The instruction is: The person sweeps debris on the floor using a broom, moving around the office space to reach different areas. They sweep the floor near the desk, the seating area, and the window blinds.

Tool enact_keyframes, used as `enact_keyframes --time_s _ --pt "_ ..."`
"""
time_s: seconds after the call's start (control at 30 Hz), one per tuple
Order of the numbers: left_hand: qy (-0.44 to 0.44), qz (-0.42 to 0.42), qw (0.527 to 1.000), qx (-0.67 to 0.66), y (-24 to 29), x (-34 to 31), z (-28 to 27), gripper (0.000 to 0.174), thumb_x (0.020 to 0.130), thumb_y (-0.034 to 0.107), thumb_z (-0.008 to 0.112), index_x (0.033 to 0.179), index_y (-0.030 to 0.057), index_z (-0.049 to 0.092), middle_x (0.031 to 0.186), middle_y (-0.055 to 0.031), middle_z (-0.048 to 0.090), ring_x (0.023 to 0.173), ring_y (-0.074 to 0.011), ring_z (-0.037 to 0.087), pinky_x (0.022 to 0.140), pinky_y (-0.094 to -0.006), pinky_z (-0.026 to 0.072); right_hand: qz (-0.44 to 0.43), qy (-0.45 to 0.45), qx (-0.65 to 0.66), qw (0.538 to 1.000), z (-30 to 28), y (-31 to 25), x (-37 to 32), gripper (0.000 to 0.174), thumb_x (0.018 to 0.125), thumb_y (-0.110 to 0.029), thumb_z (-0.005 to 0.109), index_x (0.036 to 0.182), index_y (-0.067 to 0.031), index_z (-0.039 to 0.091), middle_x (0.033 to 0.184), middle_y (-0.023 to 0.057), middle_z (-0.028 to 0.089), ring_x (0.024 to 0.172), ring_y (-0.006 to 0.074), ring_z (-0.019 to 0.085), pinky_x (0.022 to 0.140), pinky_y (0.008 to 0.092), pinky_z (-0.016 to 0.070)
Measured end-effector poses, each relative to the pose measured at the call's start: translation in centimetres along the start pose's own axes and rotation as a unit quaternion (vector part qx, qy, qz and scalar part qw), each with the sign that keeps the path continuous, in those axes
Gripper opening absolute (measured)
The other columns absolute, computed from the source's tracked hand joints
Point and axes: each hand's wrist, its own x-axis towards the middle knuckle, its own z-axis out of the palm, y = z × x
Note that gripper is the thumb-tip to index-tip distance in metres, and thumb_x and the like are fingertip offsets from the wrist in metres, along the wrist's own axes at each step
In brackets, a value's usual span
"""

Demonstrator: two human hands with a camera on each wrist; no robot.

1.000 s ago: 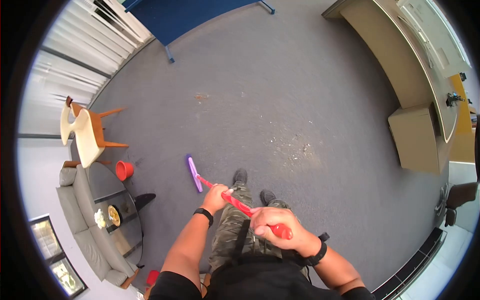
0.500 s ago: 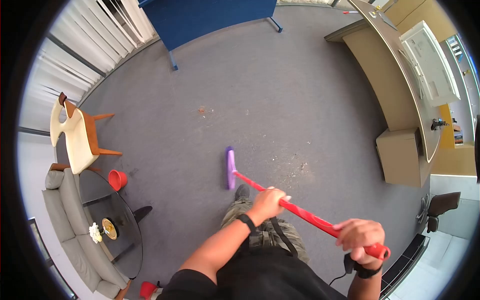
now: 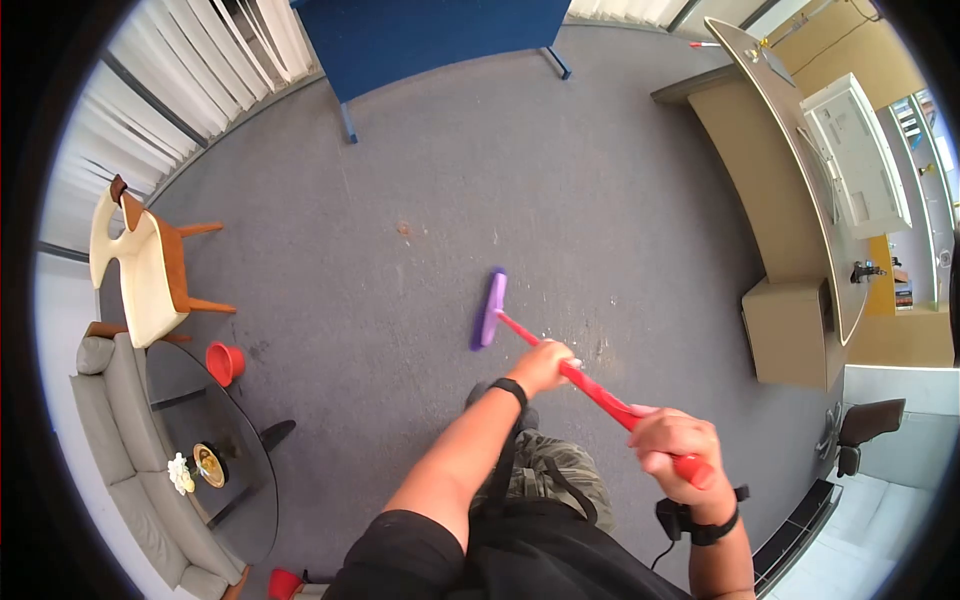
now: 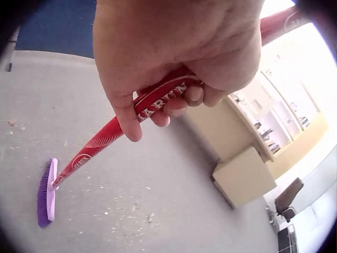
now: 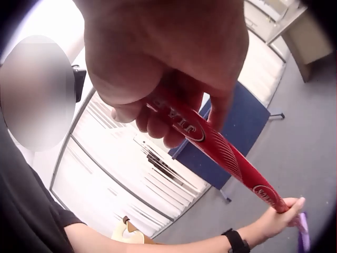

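Note:
A broom with a purple head [image 3: 490, 308] and a red handle [image 3: 603, 399] slants across in front of me. Its bristles meet the grey floor, just left of a patch of scattered pale debris [image 3: 602, 352]. My left hand [image 3: 543, 368] grips the handle partway down, fingers wrapped around the printed red shaft [image 4: 95, 147] in the left wrist view. Higher up, near the capped end, my right hand [image 3: 677, 447] holds the handle with curled fingers. The right wrist view shows the shaft [image 5: 226, 155] running from this hand down to the left one.
A brown desk [image 3: 795, 330] stands at the right, a blue panel on legs [image 3: 440, 40] ahead. To the left are a cream chair [image 3: 150, 275], a red bucket [image 3: 225, 363], a dark oval table [image 3: 240, 500] and a grey sofa [image 3: 130, 480]. A small reddish debris spot [image 3: 403, 230] lies farther forward.
The broom head has swept from the left toward the right and slightly forward, closer to the debris. My right hand swung out right, then came back a little; both hands kept their hold.

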Motion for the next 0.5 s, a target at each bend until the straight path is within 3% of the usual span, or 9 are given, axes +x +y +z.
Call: enact_keyframes --time_s 0.17,0.23,0.27,0.33,0.5 --pt "0.036 -0.017 0.999 -0.031 8.5 1.9 -2.7 0.033 0.092 0.026 0.067 0.068 0.0054 0.060 0.075 -0.0174 0.066 0.080 -0.0427 0.065 0.074 -0.0530 0.0512 -0.125 0.008 -0.009 0.992 -3.2 -4.3 0.4 0.039 0.094 -0.038 0.074 0.072 -0.0069 0.063 0.064 0.0023 0.064 0.064 0.0221 0.071 0.080 0.0467 0.0605" --pt "-0.013 -0.092 0.995 0.026 10.0 0.5 -5.2 0.031 0.094 0.025 0.067 0.071 0.0054 0.059 0.076 -0.0144 0.064 0.083 -0.0374 0.065 0.075 -0.0496 0.0512 -0.139 0.018 0.020 0.990 -3.1 -4.4 0.7 0.041 0.094 -0.039 0.073 0.072 -0.0070 0.063 0.063 0.0022 0.064 0.062 0.0218 0.070 0.078 0.0458 0.0609" --pt "0.002 -0.091 0.995 0.034 9.2 -0.8 -5.8 0.035 0.093 0.029 0.067 0.068 0.0062 0.059 0.077 -0.0164 0.066 0.083 -0.0404 0.065 0.073 -0.0532 0.0510 -0.148 0.027 0.043 0.988 -3.0 -4.3 0.9 0.042 0.094 -0.041 0.073 0.072 -0.0072 0.063 0.062 0.0022 0.064 0.059 0.0216 0.070 0.075 0.0449 0.0613" --pt "0.017 -0.112 0.990 0.085 7.9 -3.6 -8.6 0.038 0.093 0.031 0.066 0.067 0.0063 0.058 0.074 -0.0156 0.065 0.081 -0.0399 0.065 0.072 -0.0524 0.0507 -0.139 0.011 0.069 0.988 -1.9 -3.1 2.1 0.042 0.095 -0.041 0.072 0.071 -0.0068 0.064 0.064 0.0037 0.066 0.063 0.0227 0.071 0.077 0.0445 0.0609" --pt "0.004 -0.196 0.962 0.189 1.3 -11.0 -16.5 0.038 0.091 0.031 0.068 0.065 0.0054 0.057 0.073 -0.0168 0.064 0.080 -0.0412 0.064 0.075 -0.0522 0.0503 -0.104 -0.133 0.220 0.961 3.8 2.6 7.3 0.027 0.095 -0.025 0.073 0.081 -0.0024 0.065 0.082 0.0106 0.069 0.086 0.0297 0.071 0.092 0.0467 0.0555"
